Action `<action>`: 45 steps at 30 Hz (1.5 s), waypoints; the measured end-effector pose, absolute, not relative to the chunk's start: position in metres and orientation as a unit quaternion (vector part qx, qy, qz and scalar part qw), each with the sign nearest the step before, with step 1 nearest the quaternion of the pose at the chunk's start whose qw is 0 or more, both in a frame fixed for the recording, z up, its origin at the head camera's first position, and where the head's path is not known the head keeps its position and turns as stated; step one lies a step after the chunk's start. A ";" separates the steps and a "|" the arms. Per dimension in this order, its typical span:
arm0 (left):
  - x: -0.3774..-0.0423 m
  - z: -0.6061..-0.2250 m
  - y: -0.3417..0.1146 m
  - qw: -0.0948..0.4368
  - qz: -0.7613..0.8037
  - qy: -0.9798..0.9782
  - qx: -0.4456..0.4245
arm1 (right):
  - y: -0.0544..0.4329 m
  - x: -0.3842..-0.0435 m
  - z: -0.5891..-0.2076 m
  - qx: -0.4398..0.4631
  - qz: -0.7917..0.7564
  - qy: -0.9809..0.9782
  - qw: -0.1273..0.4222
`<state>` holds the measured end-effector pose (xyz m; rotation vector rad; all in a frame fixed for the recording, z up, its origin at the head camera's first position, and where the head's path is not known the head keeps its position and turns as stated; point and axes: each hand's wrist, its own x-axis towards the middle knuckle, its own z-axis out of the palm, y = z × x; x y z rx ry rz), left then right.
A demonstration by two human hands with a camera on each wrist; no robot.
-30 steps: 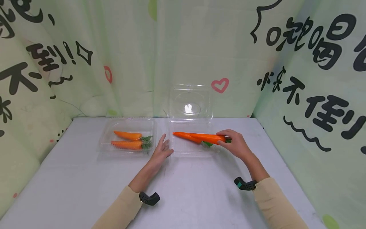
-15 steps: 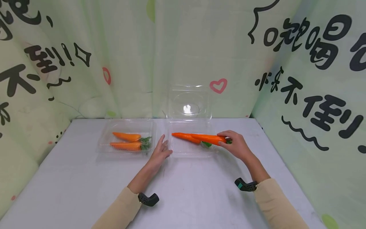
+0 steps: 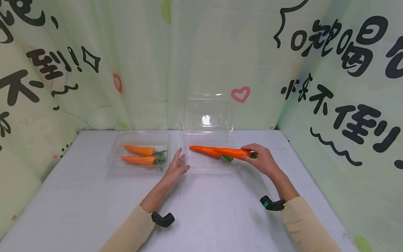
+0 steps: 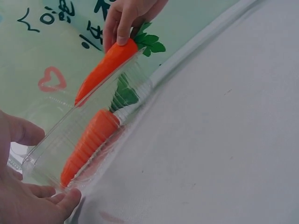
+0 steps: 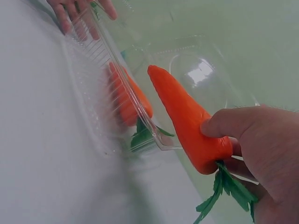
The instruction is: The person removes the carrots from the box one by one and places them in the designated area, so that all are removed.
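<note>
My right hand (image 3: 261,159) pinches an orange carrot (image 3: 232,153) near its leafy green end. This carrot is above the open clear plastic container (image 3: 204,169), its tip pointing left. Inside that container lies another carrot (image 4: 91,147) with green leaves, partly covered by the held one in the head view. My left hand (image 3: 176,169) is at the container's left side with its fingers spread and fairly straight. In the left wrist view its thumb and fingertips (image 4: 70,199) are at the container's end wall, and no tight grip shows.
Left of my left hand stands a second clear plastic container (image 3: 114,164) holding two carrots (image 3: 138,160) with green tops. The open container's clear lid (image 3: 207,108) stands up at the back, by the patterned curtain (image 3: 141,70). All of it rests on a white table (image 3: 204,217).
My right hand and the carrot have shifted very slightly to the right. The left hand keeps its place beside the container.
</note>
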<state>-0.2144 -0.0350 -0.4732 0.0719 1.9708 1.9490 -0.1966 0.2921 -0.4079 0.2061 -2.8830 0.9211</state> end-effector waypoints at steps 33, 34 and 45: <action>-0.213 -0.475 -0.034 0.183 0.690 0.700 0.016 | 0.316 -0.184 -0.412 0.032 0.313 -0.948 0.054; -0.213 -0.475 -0.034 0.184 0.689 0.701 0.017 | 0.317 -0.184 -0.412 0.031 0.313 -0.948 0.053; -0.210 -0.466 -0.036 0.195 0.679 0.708 0.016 | 0.327 -0.180 -0.415 0.019 0.304 -0.951 0.053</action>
